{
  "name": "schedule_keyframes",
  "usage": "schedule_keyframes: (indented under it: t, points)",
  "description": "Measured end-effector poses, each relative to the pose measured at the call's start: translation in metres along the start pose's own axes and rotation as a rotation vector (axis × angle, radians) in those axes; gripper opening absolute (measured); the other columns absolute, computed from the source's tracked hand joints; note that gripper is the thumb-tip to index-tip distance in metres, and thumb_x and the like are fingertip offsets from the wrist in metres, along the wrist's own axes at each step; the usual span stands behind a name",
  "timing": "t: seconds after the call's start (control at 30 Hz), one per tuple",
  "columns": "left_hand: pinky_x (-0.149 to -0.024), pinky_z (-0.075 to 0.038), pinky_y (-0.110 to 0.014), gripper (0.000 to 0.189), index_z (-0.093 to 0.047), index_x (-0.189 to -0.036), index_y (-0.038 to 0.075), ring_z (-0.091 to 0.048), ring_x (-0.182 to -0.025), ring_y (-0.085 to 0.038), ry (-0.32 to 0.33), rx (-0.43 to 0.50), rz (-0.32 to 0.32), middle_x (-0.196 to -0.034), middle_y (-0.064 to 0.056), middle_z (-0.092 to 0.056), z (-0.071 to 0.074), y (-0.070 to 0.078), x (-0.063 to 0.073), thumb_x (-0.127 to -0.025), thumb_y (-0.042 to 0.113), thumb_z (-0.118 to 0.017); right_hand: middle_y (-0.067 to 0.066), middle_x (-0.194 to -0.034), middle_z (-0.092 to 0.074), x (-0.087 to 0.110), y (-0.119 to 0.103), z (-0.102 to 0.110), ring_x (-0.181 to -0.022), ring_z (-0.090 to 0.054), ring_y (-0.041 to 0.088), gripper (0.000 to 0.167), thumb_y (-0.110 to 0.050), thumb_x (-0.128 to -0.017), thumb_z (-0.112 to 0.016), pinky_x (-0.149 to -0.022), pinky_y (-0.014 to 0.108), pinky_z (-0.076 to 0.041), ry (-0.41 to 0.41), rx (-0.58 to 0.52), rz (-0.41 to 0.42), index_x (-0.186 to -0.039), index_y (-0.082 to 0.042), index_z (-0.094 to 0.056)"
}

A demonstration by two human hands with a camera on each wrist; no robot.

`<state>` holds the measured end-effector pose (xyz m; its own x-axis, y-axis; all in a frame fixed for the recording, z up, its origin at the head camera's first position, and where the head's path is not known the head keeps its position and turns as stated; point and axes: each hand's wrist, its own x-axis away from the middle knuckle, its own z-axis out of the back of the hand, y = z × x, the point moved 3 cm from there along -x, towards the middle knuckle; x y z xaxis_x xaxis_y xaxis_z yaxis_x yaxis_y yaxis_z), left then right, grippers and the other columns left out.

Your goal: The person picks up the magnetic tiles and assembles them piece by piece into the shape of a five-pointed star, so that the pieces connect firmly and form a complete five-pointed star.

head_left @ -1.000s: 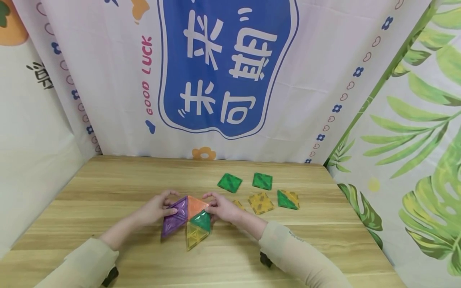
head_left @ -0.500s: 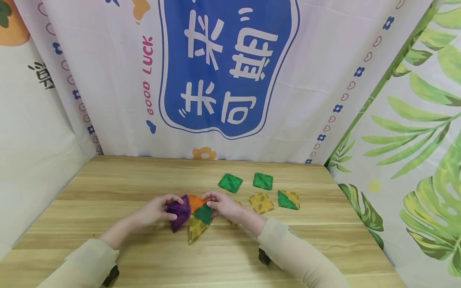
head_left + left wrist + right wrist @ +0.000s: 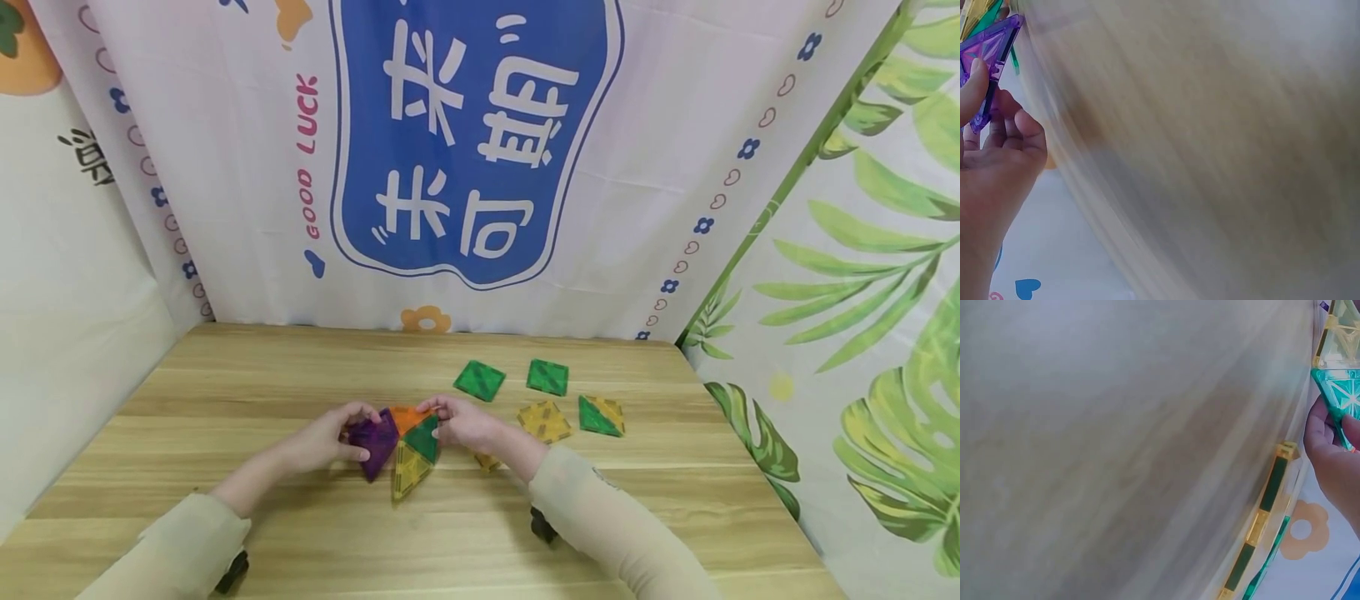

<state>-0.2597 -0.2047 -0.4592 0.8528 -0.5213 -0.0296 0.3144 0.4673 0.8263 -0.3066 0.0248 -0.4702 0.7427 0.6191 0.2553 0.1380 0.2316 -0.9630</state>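
In the head view a joined fan of translucent magnetic tiles is held between both hands: a purple tile on the left, an orange tile at the top, a green tile on the right and a yellow tile at the bottom. My left hand pinches the purple part, thumb on its face and fingers behind, as the left wrist view also shows. My right hand grips the orange and green side. In the right wrist view its thumb and fingers pinch the green tile.
Two green square tiles lie behind the right hand on the wooden table. A yellow square tile and a green-and-yellow square lie to the right. Another yellow tile is partly hidden under the right forearm.
The purple side has swung inward and tilted, and the tile fan has drawn together. The left hand's fingers have shifted over the purple tile's upper edge. The loose tiles have stayed put.
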Motion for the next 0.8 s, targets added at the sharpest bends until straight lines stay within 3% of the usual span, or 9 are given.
schedule_keyframes:
  t: [0.13, 0.4, 0.6, 0.8]
  points:
    - [-0.077, -0.05, -0.031, 0.042, -0.05, -0.116, 0.01, -0.057, -0.1, -0.026, -0.006, -0.043, 0.0, -0.116, -0.016, -0.059, 0.0005, -0.0001, 0.0002, -0.081, 0.015, -0.073, 0.006, -0.093, -0.049, -0.0039, 0.0012, 0.0005, -0.074, -0.049, 0.015, 0.05, 0.022, -0.082, -0.045, -0.065, 0.026, -0.045, -0.01, -0.04, -0.015, -0.123, -0.006, -0.054]
    - [-0.079, -0.051, -0.04, 0.048, -0.047, -0.121, 0.011, -0.059, -0.093, -0.022, -0.054, -0.139, -0.009, -0.104, -0.011, -0.061, -0.0034, -0.0007, 0.0007, -0.082, 0.021, -0.072, 0.007, -0.095, -0.048, -0.0081, 0.0015, -0.0009, -0.082, -0.055, 0.015, 0.047, 0.02, -0.084, -0.044, -0.073, 0.028, -0.052, -0.037, -0.043, -0.006, -0.124, -0.005, -0.053]
    - [-0.078, -0.05, -0.04, 0.056, -0.046, -0.127, 0.012, -0.059, -0.087, -0.015, -0.085, -0.258, -0.007, -0.096, -0.002, -0.062, -0.0043, -0.0017, 0.0004, -0.081, 0.031, -0.072, 0.008, -0.101, -0.056, -0.0104, -0.0008, -0.0013, -0.081, -0.055, 0.015, 0.047, 0.018, -0.084, -0.046, -0.071, 0.027, -0.048, -0.025, 0.067, -0.012, -0.12, -0.008, -0.057]
    - [-0.08, -0.05, -0.045, 0.064, -0.047, -0.128, 0.012, -0.062, -0.087, -0.016, -0.058, -0.353, -0.016, -0.097, -0.002, -0.066, -0.0036, -0.001, -0.0005, -0.077, 0.038, -0.075, 0.005, -0.113, -0.059, -0.0112, -0.0054, -0.0018, -0.095, -0.055, 0.014, 0.048, 0.015, -0.084, -0.05, -0.078, 0.026, -0.046, -0.004, 0.262, 0.007, -0.121, -0.013, -0.058]
